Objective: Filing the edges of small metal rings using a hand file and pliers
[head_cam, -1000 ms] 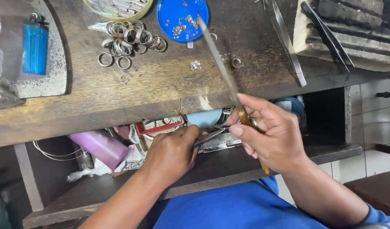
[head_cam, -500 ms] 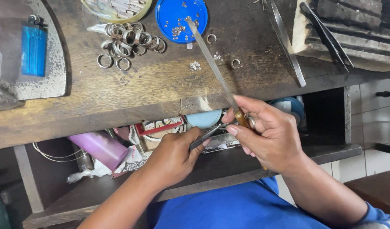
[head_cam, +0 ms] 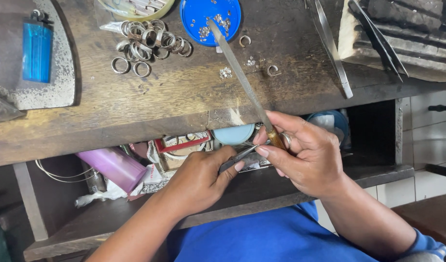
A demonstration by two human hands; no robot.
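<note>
The long metal file (head_cam: pixel 242 80) slides left across the tabletop (head_cam: pixel 174 104), its tip now over the blue lid (head_cam: pixel 196 14) instead of right of it. The right hand (head_cam: pixel 305 153) fingers wrap its wooden handle, and the left hand (head_cam: pixel 199 182) fingers pinch slim tweezers (head_cam: pixel 238 158) below the tabletop's edge, beside it. Filing stroke underway, I'd judge.

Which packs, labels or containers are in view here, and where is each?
Blue lighter: bench top, far left, upright rectangle.
Blue lid: bench top, round, holding small stones.
Pink tube: lower shelf, left, lying tilted.
Printed packet: shelf beside the left hand, white with dark print.
</note>
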